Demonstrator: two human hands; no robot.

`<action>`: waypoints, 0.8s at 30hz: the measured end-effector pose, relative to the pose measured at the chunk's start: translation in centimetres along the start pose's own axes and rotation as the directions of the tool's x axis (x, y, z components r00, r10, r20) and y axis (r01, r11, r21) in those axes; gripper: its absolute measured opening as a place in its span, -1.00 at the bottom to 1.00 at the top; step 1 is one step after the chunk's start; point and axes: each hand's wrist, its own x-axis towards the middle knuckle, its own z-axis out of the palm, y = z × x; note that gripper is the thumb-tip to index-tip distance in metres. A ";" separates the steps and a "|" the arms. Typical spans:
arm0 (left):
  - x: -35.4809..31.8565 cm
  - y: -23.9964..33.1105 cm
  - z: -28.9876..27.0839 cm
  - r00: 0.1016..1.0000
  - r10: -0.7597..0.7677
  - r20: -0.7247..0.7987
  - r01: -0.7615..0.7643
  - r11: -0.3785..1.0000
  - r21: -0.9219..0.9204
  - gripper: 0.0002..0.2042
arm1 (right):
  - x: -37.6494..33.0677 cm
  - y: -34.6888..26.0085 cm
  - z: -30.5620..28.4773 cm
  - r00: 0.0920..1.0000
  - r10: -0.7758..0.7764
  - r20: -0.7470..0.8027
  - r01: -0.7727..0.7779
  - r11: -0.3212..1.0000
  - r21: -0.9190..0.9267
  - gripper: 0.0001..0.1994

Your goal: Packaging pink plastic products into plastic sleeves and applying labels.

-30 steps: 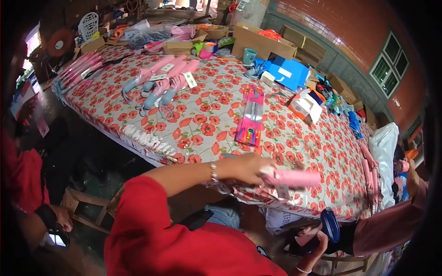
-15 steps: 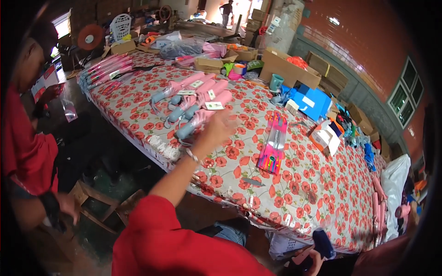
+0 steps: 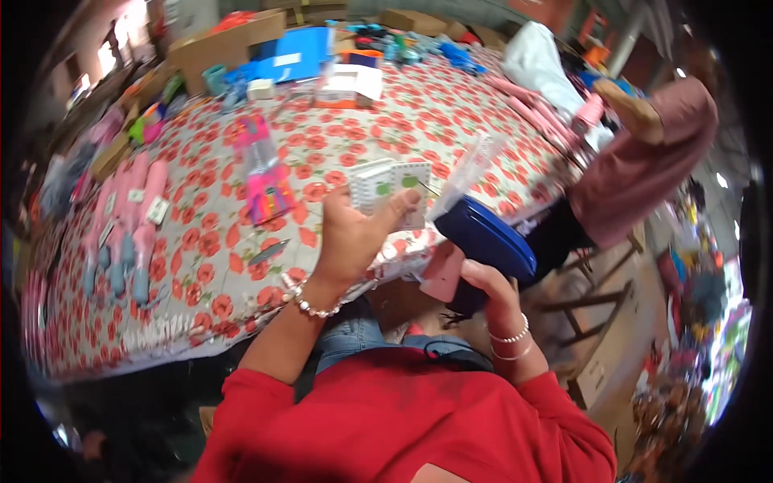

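My left hand (image 3: 354, 237) is closed on a small stack of white cards (image 3: 372, 183) printed with green apple shapes, its thumb pressed across the front card. My right hand (image 3: 493, 288) grips a blue tagging gun (image 3: 487, 237) with a pink trigger piece (image 3: 443, 272). A clear plastic strip (image 3: 471, 167) rises from the gun's top, and its thin needle points at the cards. The needle tip lies close to the cards; I cannot tell whether it touches them. Beyond my left hand, a flat pink multicoloured packet (image 3: 262, 173) lies on the flowered tablecloth (image 3: 318, 145).
Several pink rolls with grey handles (image 3: 133, 201) lie at left. A pointed grey blade (image 3: 268, 251) rests near the front edge. Blue box (image 3: 294, 55) and open white carton (image 3: 348, 84) stand at the back. At right, another person's dull pink sleeve (image 3: 644, 173) reaches over the table.
The view has swung right. My left hand has come away from the pink rolls and now holds the cards; my right hand has raised the tagging gun beside them.
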 end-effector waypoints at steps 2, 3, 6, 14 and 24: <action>-0.5 -0.1 1.0 1.000 0.022 0.022 -0.024 0.990 0.137 -0.81 | 1.0 0.1 -0.5 0.988 -0.066 0.143 0.040 0.983 0.178 -0.51; -0.7 -0.1 1.1 0.999 0.024 0.028 -0.028 0.989 0.145 -0.81 | 1.0 0.1 -0.5 0.988 -0.072 0.140 0.045 0.982 0.186 -0.51; -0.7 -0.8 1.0 0.998 0.053 -0.031 -0.047 0.988 0.146 -0.81 | 1.4 0.2 -0.1 0.986 -0.061 0.158 0.028 0.979 0.201 -0.55; 0.8 -0.7 2.6 0.991 0.132 0.012 -0.132 0.969 0.209 -0.85 | 2.7 1.0 -1.0 0.997 -0.050 0.050 0.040 0.983 0.177 -0.53; 5.7 -6.7 6.2 0.847 0.278 0.454 -0.447 0.833 0.325 -0.89 | 5.6 3.3 -6.8 0.977 0.108 0.182 -0.193 0.813 0.550 -0.70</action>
